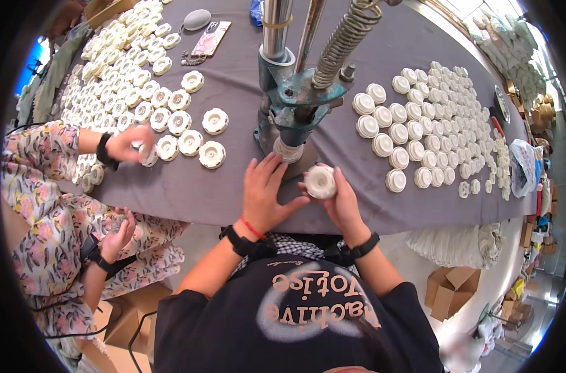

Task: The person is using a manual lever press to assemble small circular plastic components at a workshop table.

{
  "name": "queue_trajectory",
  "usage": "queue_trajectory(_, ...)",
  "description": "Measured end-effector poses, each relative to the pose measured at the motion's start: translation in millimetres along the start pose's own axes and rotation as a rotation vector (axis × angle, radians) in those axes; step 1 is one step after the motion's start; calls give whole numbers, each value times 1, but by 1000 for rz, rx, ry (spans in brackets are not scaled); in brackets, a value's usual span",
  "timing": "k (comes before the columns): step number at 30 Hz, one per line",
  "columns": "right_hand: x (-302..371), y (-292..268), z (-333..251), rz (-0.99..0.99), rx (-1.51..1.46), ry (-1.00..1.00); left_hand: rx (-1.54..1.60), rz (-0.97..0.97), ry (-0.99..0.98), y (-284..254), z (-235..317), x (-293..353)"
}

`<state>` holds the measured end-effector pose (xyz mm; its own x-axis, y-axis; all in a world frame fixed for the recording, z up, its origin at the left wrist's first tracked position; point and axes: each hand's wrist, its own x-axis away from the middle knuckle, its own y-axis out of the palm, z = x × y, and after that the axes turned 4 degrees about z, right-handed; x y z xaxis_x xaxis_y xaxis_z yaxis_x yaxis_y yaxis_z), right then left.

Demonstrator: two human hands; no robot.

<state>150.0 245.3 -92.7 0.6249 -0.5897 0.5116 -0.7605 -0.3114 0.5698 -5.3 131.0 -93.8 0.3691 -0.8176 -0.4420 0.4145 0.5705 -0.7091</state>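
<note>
My right hand (pixel 343 208) grips a round white plastic cap (pixel 321 182), tilted so that its ringed face shows. My left hand (pixel 262 191) has its fingers stretched out and its thumb apart; the fingertips reach a similar white piece (pixel 288 151) under the ram of a green hand press (pixel 290 118). Whether the fingertips press on that piece or only rest beside it, I cannot tell. The press stands on the table in front of me, with a steel column and a coil spring (pixel 345 43).
Many stacked-looking white caps (pixel 413 130) lie right on the grey tablecloth (pixel 233 68). Many open-faced white pieces (pixel 179 122) spread left. A co-worker's hand (pixel 134 144) holds a piece there. A phone (pixel 211 38) lies far left; a cardboard box (pixel 452 291) sits on the floor.
</note>
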Motion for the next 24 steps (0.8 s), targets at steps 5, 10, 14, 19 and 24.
queue_trajectory(5, -57, 30, 16, 115, 205, -171, 52, 72, -229, 30, -3, -19)
queue_trajectory(10, -73, 44, -15, 169, 1004, -244, -28, 69, -266, 35, -38, -45)
queue_trajectory(14, -76, 36, -29, 63, 1096, -299, 151, -209, -238, 39, -56, -63)
queue_trajectory(19, -68, 56, -123, 451, 923, -775, 192, -57, -244, 53, -60, -47)
queue_trajectory(24, -38, 150, -252, 434, 1816, -1984, 241, -178, -110, 26, -65, -68)
